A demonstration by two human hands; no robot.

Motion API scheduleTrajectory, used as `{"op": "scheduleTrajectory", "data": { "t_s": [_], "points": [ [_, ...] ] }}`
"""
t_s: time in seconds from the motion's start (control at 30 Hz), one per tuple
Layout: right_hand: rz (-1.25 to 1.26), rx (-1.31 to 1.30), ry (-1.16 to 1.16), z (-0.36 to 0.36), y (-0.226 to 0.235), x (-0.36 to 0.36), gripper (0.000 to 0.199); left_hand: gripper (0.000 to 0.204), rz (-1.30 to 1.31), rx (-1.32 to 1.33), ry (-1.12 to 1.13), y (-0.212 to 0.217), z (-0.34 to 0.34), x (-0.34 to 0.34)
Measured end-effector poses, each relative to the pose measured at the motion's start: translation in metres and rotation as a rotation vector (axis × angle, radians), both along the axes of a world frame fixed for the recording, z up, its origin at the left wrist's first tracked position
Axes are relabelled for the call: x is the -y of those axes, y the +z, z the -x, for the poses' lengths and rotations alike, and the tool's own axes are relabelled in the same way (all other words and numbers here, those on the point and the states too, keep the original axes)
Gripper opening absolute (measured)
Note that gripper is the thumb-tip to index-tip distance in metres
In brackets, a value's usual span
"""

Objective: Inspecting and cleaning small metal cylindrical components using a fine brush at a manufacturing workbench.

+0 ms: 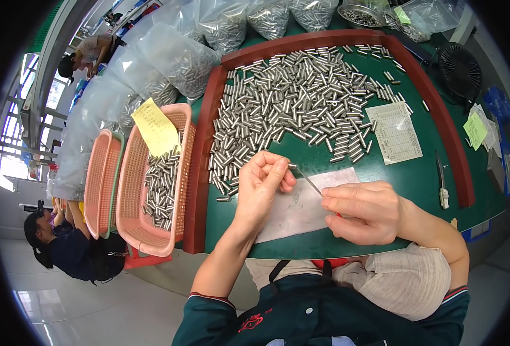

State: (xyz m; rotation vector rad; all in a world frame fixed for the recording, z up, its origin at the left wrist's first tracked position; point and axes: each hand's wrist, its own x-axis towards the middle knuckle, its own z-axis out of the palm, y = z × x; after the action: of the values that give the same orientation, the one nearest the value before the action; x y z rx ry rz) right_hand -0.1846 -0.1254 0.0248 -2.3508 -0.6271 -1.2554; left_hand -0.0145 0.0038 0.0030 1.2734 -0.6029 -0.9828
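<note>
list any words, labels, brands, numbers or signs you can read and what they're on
Yellow note on pink basket: handwriting, too small to read.
White sheet: printed table, too small.
Two green slips: any marks too blurred.
Dark shirt: red embroidery, too blurred.
Nothing reads clearly.

glossy floor [93, 308], bright windows [14, 166], red stool [146, 261]

left hand [259, 183]: metal cylinder [292, 166] | right hand [365, 212]: slender tool [311, 183], tip near cylinder

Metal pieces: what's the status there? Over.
Left hand pinches one metal piece. Right hand holds a thin tool toward it. Loose pieces heaped beyond; pale sheet beneath.
</note>
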Motion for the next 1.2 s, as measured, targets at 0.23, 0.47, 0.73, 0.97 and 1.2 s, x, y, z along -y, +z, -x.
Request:
{"op": "scheduleTrajectory", "data": {
  "t_s": [0.23,0.47,0.73,0.97,1.2],
  "points": [
    [-0.059,-0.077,0.065,0.002,0.009,0.007,0.020,0.010,0.047,-0.043,0.035,0.009,-0.001,-0.003],
    [-0.259,-0.124,0.116,0.008,0.015,0.007,0.017,0.005,0.052,0.240,0.287,0.022,0.001,-0.020],
    [-0.291,-0.153,-0.003,0.000,0.003,0.002,0.012,0.010,-0.076,1.458,0.121,0.024,0.006,-0.063],
    [-0.258,-0.138,-0.010,0.003,0.007,-0.004,0.015,0.011,-0.206,1.352,0.167,0.003,0.015,-0.084],
    [-0.293,-0.215,0.054,0.003,0.001,0.003,0.009,0.008,0.050,0.185,0.415,0.025,0.060,-0.156]
  ]
}}
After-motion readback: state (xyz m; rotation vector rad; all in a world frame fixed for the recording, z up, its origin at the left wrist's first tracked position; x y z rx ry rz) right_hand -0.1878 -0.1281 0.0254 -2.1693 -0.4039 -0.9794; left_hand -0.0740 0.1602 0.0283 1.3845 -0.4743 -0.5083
